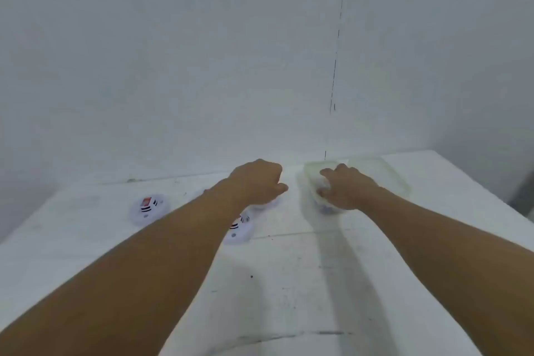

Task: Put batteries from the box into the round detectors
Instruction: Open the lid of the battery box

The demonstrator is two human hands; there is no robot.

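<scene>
Three white round detectors lie on the white table: one at the left (148, 208), one partly under my left forearm (242, 230), and one beneath my left hand (270, 203). My left hand (257, 182) sits on that third detector with fingers curled over it and the thumb at its right edge. A clear plastic box (310, 175) stands to the right with dark batteries (326, 209) dimly visible in it. My right hand (345, 189) reaches down into the box. Its fingertips are hidden by blur and the box wall, so any hold on a battery is unclear.
The box's clear lid (385, 173) lies just right of the box, near the wall. A white wall (260, 66) rises directly behind the table. The table's right edge (491, 196) runs diagonally at the far right.
</scene>
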